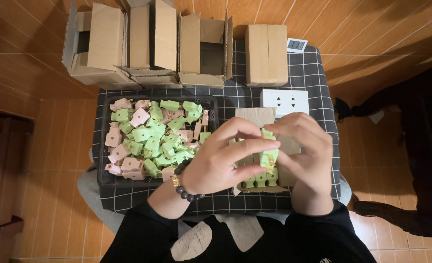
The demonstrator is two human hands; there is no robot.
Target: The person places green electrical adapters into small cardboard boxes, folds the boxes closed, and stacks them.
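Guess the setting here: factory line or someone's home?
Likely a home packing setup: a small checked-cloth table on tiled floor, a black tray of pink and green plastic parts, and cardboard boxes.

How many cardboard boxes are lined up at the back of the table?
4: three open boxes crowded together at back left, and one closed box standing apart to their right. Others may be hidden behind.
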